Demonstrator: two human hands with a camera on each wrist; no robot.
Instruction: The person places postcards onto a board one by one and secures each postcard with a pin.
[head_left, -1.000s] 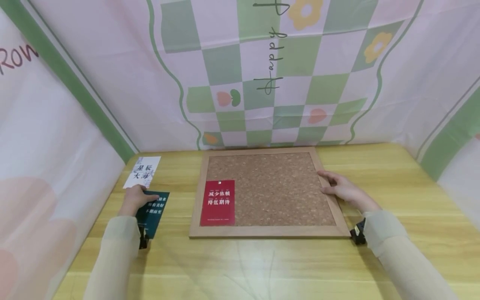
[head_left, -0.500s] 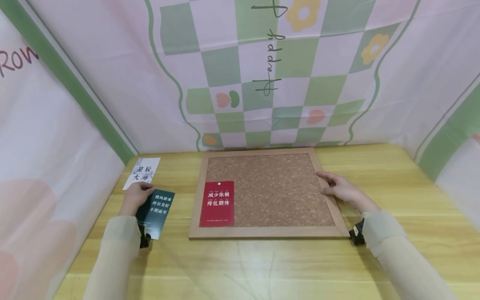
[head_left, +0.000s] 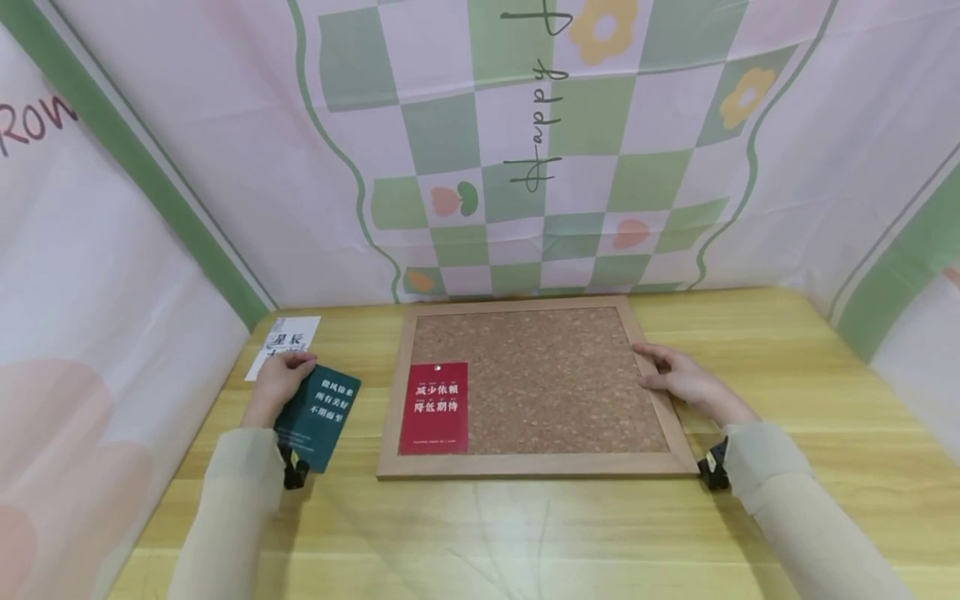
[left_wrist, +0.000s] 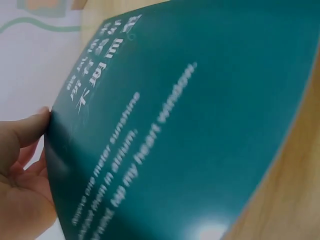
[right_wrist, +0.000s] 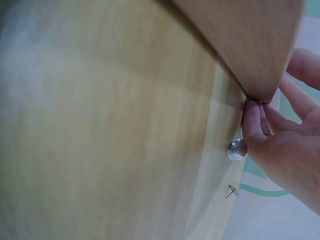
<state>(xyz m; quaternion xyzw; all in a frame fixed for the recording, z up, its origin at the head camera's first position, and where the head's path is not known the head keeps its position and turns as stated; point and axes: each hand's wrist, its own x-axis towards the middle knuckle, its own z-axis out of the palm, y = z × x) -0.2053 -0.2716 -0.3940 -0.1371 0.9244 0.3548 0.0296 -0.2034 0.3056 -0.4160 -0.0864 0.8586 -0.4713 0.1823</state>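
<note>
In the head view my left hand (head_left: 281, 385) pinches a dark green card (head_left: 318, 417) with white lettering along its left side. The card (left_wrist: 200, 100) fills much of the left wrist view and bows slightly. A white card (head_left: 296, 332) with dark characters lies behind that hand, partly covered by it. My right hand (head_left: 686, 379) grips the right edge of a wood-framed corkboard (head_left: 562, 375). In the right wrist view its fingertips (right_wrist: 252, 117) press against the frame's side (right_wrist: 245, 45). A red card (head_left: 437, 408) is fixed to the board's lower left by a pin (head_left: 438, 367).
On the wooden table (head_left: 480, 542), beyond the board, a silver thumbtack (right_wrist: 237, 149) and another thumbtack (right_wrist: 231, 190) lie near my right hand. A patterned cloth (head_left: 517, 125) hangs right behind the table, with further cloth (head_left: 97, 333) along the left side.
My left hand has lifted the green card by its edge and tilted it, bringing it slightly right and uncovering its lettering. The right hand stays on the board's frame.
</note>
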